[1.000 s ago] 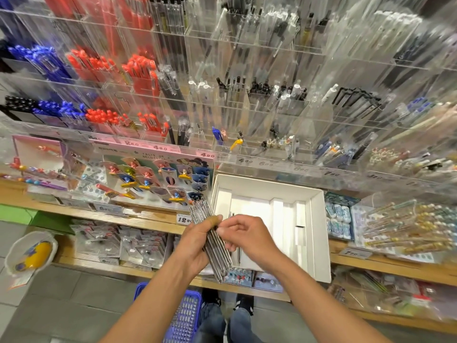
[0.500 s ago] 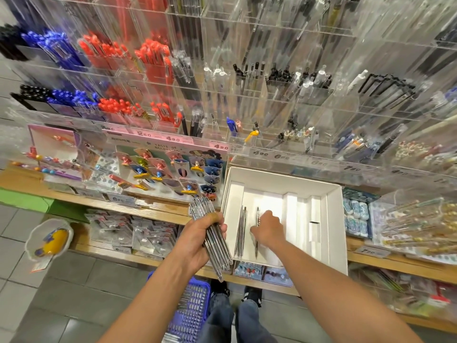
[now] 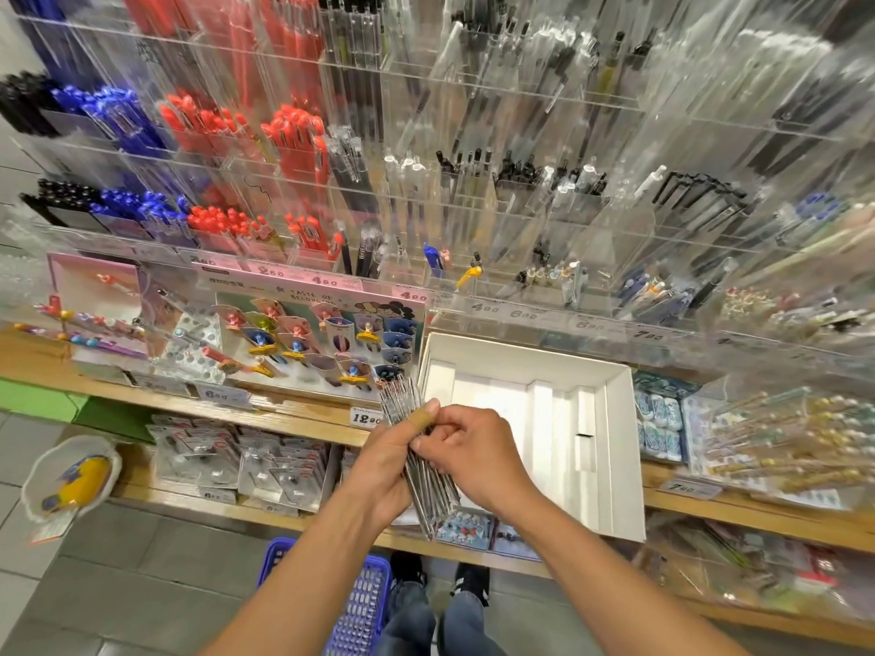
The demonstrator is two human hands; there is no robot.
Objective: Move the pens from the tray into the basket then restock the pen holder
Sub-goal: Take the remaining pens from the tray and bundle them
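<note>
Pens (image 3: 416, 459) are all bunched up in the left hand (image 3: 386, 471), gripped in a fat silver bundle over the front edge of the shelf (image 3: 284, 419). Right hand (image 3: 468, 459) is pinching into that same bundle now; half a second ago it was down in the white tray (image 3: 620, 447) grabbing the last few. Tray looks cleaned out, just its dividers showing. Blue basket (image 3: 360, 603) sits on the floor by the person's feet; can't see what's in it.
</note>
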